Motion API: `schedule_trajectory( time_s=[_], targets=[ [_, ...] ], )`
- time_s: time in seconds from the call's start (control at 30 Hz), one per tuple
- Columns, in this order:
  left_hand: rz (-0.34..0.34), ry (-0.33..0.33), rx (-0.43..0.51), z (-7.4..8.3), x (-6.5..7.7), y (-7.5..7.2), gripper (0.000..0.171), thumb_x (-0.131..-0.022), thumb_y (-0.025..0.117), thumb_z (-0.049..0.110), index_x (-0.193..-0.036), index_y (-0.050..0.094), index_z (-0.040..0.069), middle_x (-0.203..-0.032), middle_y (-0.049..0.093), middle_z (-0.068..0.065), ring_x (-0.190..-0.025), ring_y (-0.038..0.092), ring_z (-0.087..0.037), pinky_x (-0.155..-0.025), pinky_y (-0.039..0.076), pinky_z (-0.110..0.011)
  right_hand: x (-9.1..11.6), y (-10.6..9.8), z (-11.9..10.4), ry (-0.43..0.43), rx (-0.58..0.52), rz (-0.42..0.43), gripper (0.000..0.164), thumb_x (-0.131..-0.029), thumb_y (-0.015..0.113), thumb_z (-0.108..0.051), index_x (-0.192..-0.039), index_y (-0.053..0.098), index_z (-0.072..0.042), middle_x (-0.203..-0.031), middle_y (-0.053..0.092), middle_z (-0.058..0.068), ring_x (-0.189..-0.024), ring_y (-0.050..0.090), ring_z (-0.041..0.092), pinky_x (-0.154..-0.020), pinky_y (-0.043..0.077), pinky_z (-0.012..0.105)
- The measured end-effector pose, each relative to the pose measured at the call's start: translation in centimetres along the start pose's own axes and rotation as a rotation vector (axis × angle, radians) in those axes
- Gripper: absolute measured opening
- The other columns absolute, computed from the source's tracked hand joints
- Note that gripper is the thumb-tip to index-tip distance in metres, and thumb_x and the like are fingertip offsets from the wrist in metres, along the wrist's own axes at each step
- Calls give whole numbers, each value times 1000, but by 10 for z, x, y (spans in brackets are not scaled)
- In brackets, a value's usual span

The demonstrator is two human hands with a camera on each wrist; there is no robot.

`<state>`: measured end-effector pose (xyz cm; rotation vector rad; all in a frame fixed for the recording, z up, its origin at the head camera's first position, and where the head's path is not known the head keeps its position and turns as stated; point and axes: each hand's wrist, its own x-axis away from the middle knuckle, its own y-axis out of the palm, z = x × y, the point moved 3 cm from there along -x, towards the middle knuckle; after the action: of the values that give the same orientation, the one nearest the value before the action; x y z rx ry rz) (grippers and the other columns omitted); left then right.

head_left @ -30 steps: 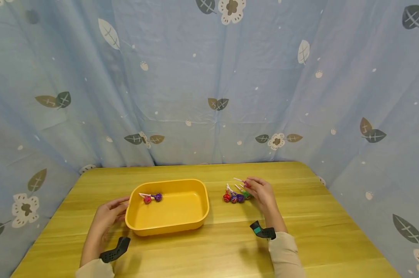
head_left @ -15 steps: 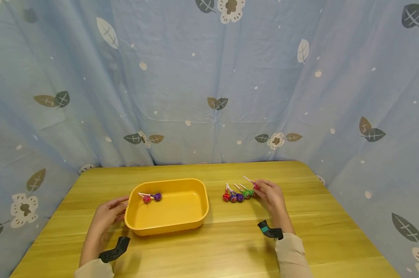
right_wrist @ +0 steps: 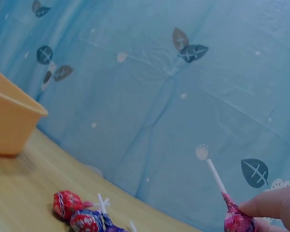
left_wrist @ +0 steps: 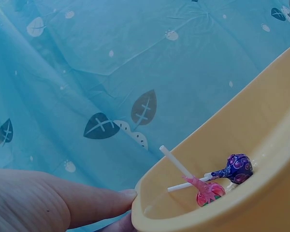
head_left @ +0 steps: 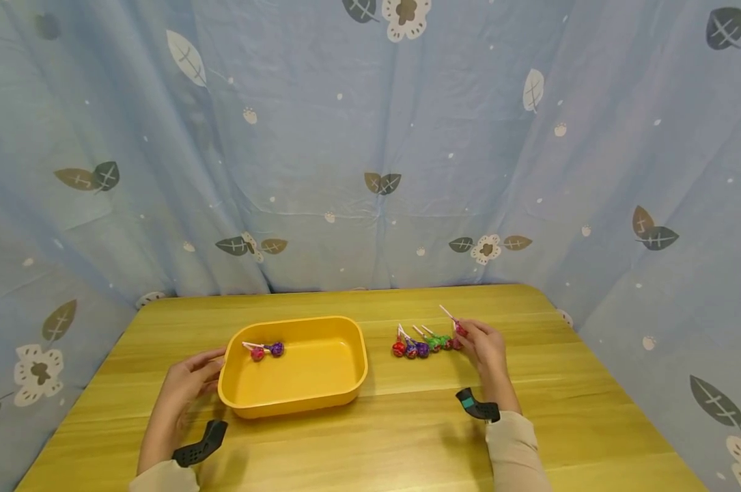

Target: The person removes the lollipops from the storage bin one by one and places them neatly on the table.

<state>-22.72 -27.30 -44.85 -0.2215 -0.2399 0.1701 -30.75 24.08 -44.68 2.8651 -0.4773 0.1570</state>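
A pink-wrapped lollipop (head_left: pixel 460 329) is pinched between the thumb and fingers of my right hand (head_left: pixel 487 347), its white stick pointing up and to the left. It hangs at the right end of a row of lollipops on the table, among them a red one (head_left: pixel 398 349), a purple one (head_left: pixel 423 350) and a green one (head_left: pixel 434 344). My left hand (head_left: pixel 186 384) touches the left end of a yellow tray (head_left: pixel 293 407), thumb and fingertips against its outer wall. Inside the tray lie a pink lollipop (left_wrist: pixel 210 194) and a purple lollipop (left_wrist: pixel 239 168), sticks crossing.
The wooden table (head_left: pixel 370 451) carries the tray on the left and the lollipop row on the right, with bare wood between them. Behind its far edge hangs a blue patterned curtain (head_left: pixel 321 137). Both wrists wear black camera mounts (head_left: pixel 477 406).
My right hand has moved right along the row with the pink lollipop, uncovering green and pink lollipops at the row's right end. The left hand and tray stay in place.
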Motion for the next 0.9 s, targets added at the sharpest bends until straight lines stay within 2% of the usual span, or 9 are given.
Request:
schedule_trajectory(
  time_s=[0.17, 0.3, 0.53, 0.7, 0.8, 0.9],
  targets=[
    [0, -1, 4, 0, 0, 0, 54, -98, 60, 24, -140, 46, -6, -116, 65, -14, -83, 64, -7, -72, 56, -25, -7, -8, 7, -43, 4, 28, 30, -93, 63, -7, -117, 62, 10, -98, 61, 9, -92, 67, 20, -87, 52, 32],
    [6, 5, -1, 0, 0, 0, 53, -97, 60, 23, -139, 46, -6, -118, 64, -15, -82, 64, -7, -72, 56, -25, -9, -14, 12, -45, 47, 76, 32, -93, 65, -10, -117, 60, 10, -100, 59, 12, -96, 66, 25, -87, 52, 34],
    [1, 8, -12, -1, 0, 0, 55, -97, 60, 26, -140, 46, -6, -118, 63, -16, -83, 64, -8, -72, 56, -26, -11, -21, 16, -11, 79, 143, 38, -94, 62, -9, -123, 52, 13, -96, 60, 10, -88, 67, 18, -86, 53, 31],
    [5, 11, -14, -2, -2, 0, 55, -97, 60, 26, -139, 46, -6, -123, 61, -20, -82, 65, -8, -72, 56, -25, -11, -24, 18, 19, 111, 142, 38, -96, 56, -7, -127, 49, 14, -110, 56, 19, -91, 65, 16, -87, 52, 29],
    [6, 11, -13, -2, -2, 0, 54, -97, 60, 25, -139, 47, -6, -123, 61, -20, -82, 65, -8, -72, 56, -25, -11, -25, 20, 3, 148, 150, 36, -96, 55, -5, -125, 49, 16, -116, 52, 24, -86, 64, 12, -84, 53, 26],
    [2, 17, -20, -1, -1, -1, 54, -98, 59, 26, -139, 46, -7, -121, 62, -19, -83, 64, -8, -72, 56, -26, -11, -25, 22, -52, 241, 180, 34, -95, 58, -4, -120, 52, 17, -114, 54, 28, -79, 62, 9, -76, 55, 22]
  ],
)
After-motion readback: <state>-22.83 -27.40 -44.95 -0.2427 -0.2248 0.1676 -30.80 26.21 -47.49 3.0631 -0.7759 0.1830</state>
